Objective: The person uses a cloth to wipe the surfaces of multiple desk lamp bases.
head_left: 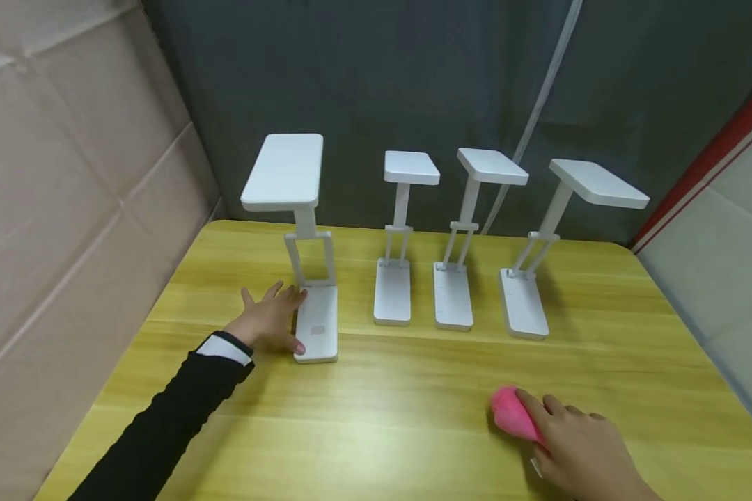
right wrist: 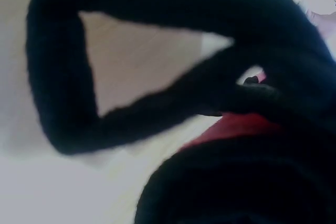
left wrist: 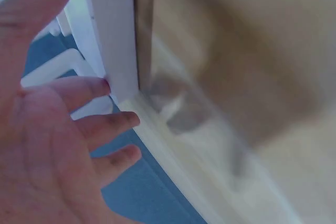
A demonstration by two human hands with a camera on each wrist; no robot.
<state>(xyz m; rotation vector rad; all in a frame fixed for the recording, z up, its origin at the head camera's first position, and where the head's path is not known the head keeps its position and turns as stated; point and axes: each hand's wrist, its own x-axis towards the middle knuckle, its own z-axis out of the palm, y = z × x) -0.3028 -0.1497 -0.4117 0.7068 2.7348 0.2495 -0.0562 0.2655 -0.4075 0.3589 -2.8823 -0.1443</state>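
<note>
At the left of the head view, my left hand (head_left: 269, 320) is at the white base of a folding desk lamp (head_left: 316, 323), fingers spread. Its thumb is at the base's near corner and its index finger at the far end. The left wrist view shows straight fingers (left wrist: 113, 163) beside the base's side (left wrist: 115, 30). This lamp stands unfolded, its wide head raised over a two-bar arm. My right hand (head_left: 579, 445) grips a bunched pink cloth (head_left: 515, 414) low over the table at the front right. In the right wrist view, dark out-of-focus loops hide most of the hand.
Several more white lamps stand unfolded in a row to the right: one lamp (head_left: 393, 292), another lamp (head_left: 452, 296) and a rightmost lamp (head_left: 525, 303). The wooden table (head_left: 363, 431) meets a dark grey curtain (head_left: 351, 83) behind and pale panels at both sides.
</note>
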